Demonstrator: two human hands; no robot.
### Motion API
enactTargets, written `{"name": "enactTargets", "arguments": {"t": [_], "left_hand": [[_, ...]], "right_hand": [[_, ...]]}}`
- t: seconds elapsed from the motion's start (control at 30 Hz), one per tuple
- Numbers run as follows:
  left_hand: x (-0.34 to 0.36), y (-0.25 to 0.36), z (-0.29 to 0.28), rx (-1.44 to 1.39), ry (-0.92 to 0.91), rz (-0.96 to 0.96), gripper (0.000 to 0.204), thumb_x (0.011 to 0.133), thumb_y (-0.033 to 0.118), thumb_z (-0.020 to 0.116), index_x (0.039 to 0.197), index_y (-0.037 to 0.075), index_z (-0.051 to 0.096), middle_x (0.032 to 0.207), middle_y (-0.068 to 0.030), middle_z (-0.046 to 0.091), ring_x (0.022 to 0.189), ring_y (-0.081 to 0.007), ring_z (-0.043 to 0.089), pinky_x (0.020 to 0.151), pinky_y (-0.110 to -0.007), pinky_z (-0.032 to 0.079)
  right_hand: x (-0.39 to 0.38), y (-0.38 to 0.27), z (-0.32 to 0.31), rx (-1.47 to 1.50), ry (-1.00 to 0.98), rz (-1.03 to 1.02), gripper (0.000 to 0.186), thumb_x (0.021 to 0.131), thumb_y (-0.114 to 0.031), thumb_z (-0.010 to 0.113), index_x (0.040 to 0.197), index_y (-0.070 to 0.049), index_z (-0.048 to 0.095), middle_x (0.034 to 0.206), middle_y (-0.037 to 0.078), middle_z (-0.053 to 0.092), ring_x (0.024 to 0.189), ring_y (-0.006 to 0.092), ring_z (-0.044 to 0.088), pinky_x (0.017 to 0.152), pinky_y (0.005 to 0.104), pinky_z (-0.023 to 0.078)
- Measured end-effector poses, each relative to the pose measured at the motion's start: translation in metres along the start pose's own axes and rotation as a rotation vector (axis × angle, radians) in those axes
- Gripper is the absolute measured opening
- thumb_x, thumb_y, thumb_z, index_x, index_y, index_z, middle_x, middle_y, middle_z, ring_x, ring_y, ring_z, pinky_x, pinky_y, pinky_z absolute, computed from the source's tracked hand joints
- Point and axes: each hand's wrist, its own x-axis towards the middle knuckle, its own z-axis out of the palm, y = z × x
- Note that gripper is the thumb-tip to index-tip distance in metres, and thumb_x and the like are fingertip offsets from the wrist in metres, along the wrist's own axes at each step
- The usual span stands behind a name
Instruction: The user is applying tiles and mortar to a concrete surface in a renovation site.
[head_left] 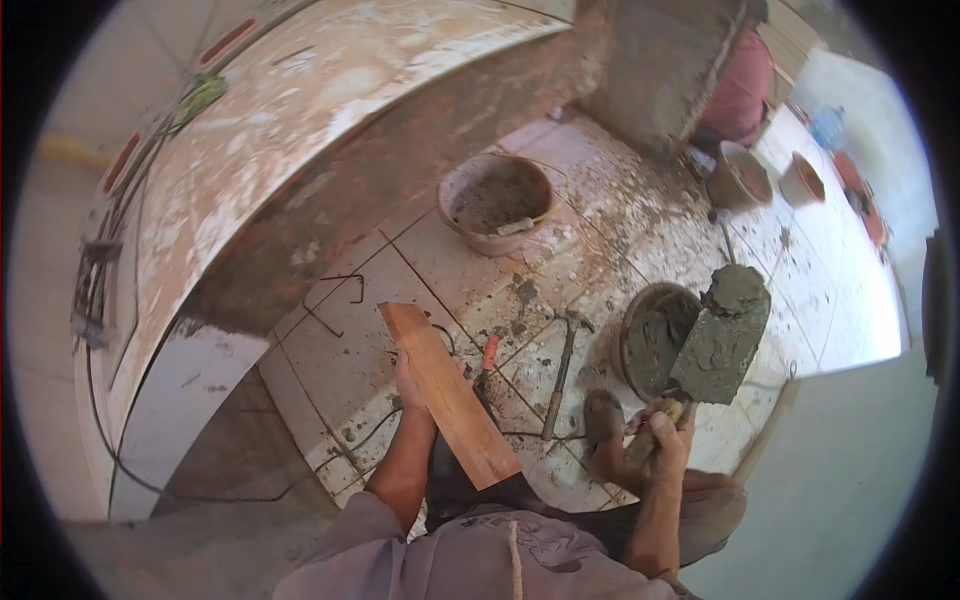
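Note:
My left hand (408, 384) grips the left edge of a long, flat orange-brown board (452, 400), tilted in front of my body. Some of its fingers are hidden behind the board. In my right hand (670, 440) is the handle of a trowel (708, 338), its fingers wrapped round it. Grey wet mortar (735, 290) is heaped on the far end of the trowel's blade. The blade hangs over the right side of a round bucket (627, 352), which has more mortar inside.
A hammer (562, 380) and a red-handled tool (489, 354) lie on the dirty tiled floor. Beyond them stands a mortar tub (450, 215). A long curved counter (400, 165) borders the left. Another person (740, 90) is at the back right, near two buckets (738, 185).

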Motion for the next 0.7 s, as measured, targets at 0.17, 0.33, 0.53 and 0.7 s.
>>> {"name": "enactTargets", "arguments": {"t": [0.17,0.33,0.53,0.7], "left_hand": [[-0.012,0.006,-0.017,-0.015,-0.077,-0.031,0.068,0.087,0.071,0.035,0.115,0.013,0.057,0.095,-0.0167,0.062,0.081,-0.0423,0.059,0.069,-0.067,0.046],[-0.019,0.007,-0.035,-0.168,-0.185,0.004,0.069,0.087,0.071,0.037,0.112,0.010,0.056,0.093,-0.0199,0.060,0.082,-0.0423,0.058,0.070,-0.065,0.044],[-0.028,0.012,-0.070,-0.238,-0.220,0.075,0.069,0.087,0.070,0.037,0.119,0.011,0.055,0.098,-0.0215,0.060,0.087,-0.0437,0.058,0.075,-0.068,0.043],[-0.047,0.019,-0.072,-0.255,-0.202,0.159,0.071,0.088,0.069,0.036,0.125,0.011,0.054,0.104,-0.0218,0.061,0.091,-0.0456,0.059,0.079,-0.072,0.041]], "right_hand": [[0.024,0.001,0.074,-0.007,-0.338,-0.001,0.052,0.070,-0.021,0.075,0.110,0.000,0.050,0.089,0.013,0.059,0.059,0.0219,0.060,0.049,0.0330,0.053],[0.027,0.037,0.132,0.060,-0.592,-0.114,0.043,0.079,-0.024,0.069,0.109,0.003,0.053,0.083,0.014,0.060,0.066,0.0211,0.061,0.057,0.0321,0.053],[0.021,0.020,0.186,-0.164,-0.691,-0.136,0.024,0.077,-0.009,0.070,0.098,0.001,0.063,0.100,0.015,0.064,0.092,0.0283,0.061,0.083,0.0347,0.047],[0.042,0.029,0.213,-0.477,-0.622,-0.938,0.039,0.068,-0.009,0.081,0.100,-0.001,0.059,0.097,0.017,0.061,0.087,0.0324,0.059,0.078,0.0378,0.048]]}}
